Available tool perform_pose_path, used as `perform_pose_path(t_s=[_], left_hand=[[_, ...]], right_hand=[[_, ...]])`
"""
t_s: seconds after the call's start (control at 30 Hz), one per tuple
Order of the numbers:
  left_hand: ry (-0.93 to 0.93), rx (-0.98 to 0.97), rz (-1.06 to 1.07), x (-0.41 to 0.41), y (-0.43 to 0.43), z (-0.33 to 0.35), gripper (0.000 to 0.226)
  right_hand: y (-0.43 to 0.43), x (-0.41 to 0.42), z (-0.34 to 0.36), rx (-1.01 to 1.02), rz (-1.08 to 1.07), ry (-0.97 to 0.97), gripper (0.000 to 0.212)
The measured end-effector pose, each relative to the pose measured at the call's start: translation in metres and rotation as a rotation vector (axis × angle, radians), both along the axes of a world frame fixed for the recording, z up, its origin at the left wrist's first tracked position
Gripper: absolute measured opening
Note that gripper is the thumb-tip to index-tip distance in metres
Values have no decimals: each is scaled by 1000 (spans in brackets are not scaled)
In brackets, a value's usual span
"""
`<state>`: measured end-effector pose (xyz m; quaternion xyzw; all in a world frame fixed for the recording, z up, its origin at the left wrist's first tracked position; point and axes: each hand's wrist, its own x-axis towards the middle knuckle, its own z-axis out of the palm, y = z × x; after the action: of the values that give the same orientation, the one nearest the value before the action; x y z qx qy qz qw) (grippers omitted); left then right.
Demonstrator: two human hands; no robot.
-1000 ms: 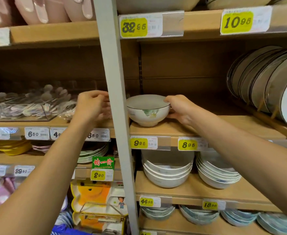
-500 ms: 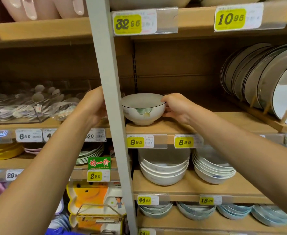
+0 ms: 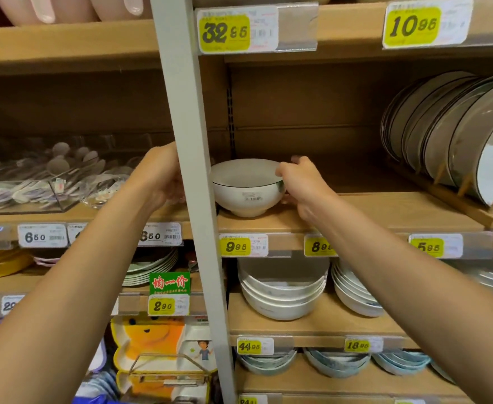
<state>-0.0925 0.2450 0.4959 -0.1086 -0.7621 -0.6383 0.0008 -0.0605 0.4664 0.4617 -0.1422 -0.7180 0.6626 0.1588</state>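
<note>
A white bowl (image 3: 248,193) with a thin dark rim stands upright on the wooden shelf (image 3: 370,211), just right of a grey upright post (image 3: 190,112). A barcode sticker on its side faces me. My right hand (image 3: 303,185) grips the bowl's right rim, thumb on top and fingers round the far side. My left hand (image 3: 157,176) reaches in from the left bay at bowl height. Its fingers are hidden behind the post, so whether they touch the bowl cannot be seen.
White plates (image 3: 458,135) stand on edge in a wooden rack at the right of the same shelf. A clear box of spoons (image 3: 35,182) sits in the left bay. Stacked bowls (image 3: 283,293) fill the shelf below, and price tags line the shelf edges.
The bowl has turned on the shelf: the green leaf print faced me before, the barcode sticker does now. My left hand moved right until its fingers went behind the post.
</note>
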Motion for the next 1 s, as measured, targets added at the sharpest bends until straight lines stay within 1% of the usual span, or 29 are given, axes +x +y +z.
perform_pose_path(t_s=[0.07, 0.13, 0.2, 0.23, 0.27, 0.3, 0.37, 0.4, 0.43, 0.47, 0.53, 0.57, 0.6, 0.63, 0.7, 0.73, 0.77, 0.83, 0.87, 0.93, 1.0], left_hand=[[25, -4, 66, 3, -3, 4, 24], [15, -24, 4, 6, -1, 8, 27], [-38, 20, -96, 13, 0, 13, 32], [-50, 76, -91, 19, -2, 14, 29], [-60, 160, -37, 26, -5, 15, 26], [-52, 267, 61, 36, -12, 13, 27], [128, 479, 281, 71, -27, -2, 25], [225, 517, 293, 97, -30, -12, 24], [286, 505, 240, 120, -25, -20, 24], [296, 468, 140, 136, -16, -26, 27], [197, 348, -63, 148, 9, -37, 29], [113, 292, -108, 149, 22, -40, 29], [42, 242, -109, 147, 33, -42, 36], [-4, 222, -95, 144, 42, -42, 41], [-32, 252, -102, 136, 59, -44, 38], [-23, 260, -95, 133, 66, -45, 37], [-5, 242, -59, 129, 74, -45, 44], [41, 188, 80, 124, 89, -44, 64], [57, 183, 144, 123, 96, -42, 70], [75, 181, 183, 123, 109, -42, 73], [98, 101, 177, 126, 124, -47, 75]], right_hand=[[4, 0, 6, -97, 64, -22, 53], [9, 3, 6, -137, 105, -13, 55], [10, 4, 2, -71, 87, 7, 62], [9, 4, -1, -18, 82, 10, 64], [9, 4, -3, 28, 85, 9, 65], [9, 5, -7, 58, 91, 6, 66], [13, 2, -8, 90, 102, 9, 66], [14, 2, -8, 102, 110, -2, 64], [15, 1, -7, 93, 117, -7, 62], [16, 0, -5, 54, 118, -7, 58], [16, -1, 1, -18, 118, -2, 49], [16, -1, 4, -18, 122, -4, 42], [17, -1, 7, -9, 131, -10, 37], [19, -1, 9, -3, 150, -21, 37], [25, -1, 13, -3, 181, -53, 47], [29, -1, 15, -5, 192, -64, 50], [30, 1, 17, -10, 205, -74, 51], [31, 2, 18, -19, 209, -82, 49], [31, 2, 16, -4, 186, -80, 49], [28, 2, 10, 67, 133, -68, 53], [22, -1, 6, 133, 118, -47, 54]])
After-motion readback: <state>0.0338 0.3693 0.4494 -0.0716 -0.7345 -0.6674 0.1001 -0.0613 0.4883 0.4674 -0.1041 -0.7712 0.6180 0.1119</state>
